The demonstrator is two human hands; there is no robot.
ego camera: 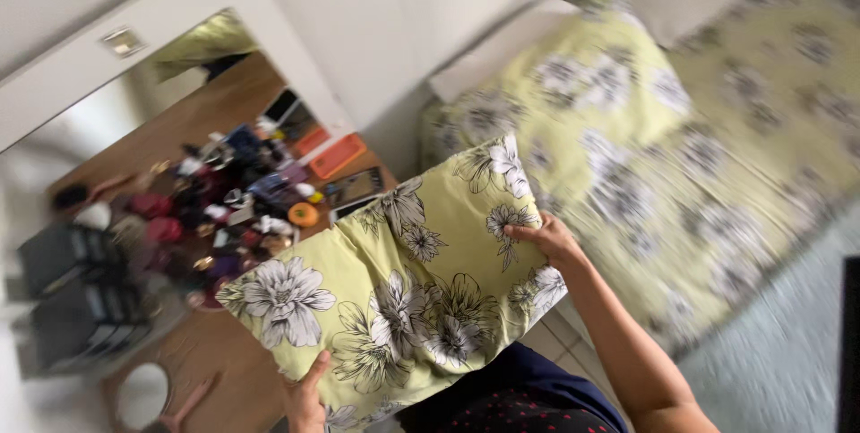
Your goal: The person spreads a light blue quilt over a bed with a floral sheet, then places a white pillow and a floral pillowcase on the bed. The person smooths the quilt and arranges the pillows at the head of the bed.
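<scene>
Currently the person holds a yellow-green floral pillow in the air between a cluttered wooden table and the bed. The right hand clamps its upper edge, fingers curled over the fabric; the left hand grips the lower corner, thumb on top. A matching pillow lies on the bed, though motion blur softens it. Handling it well probably means keeping both grips firm at opposite ends so the pillow stays level and clears the small items crowding the table.
</scene>
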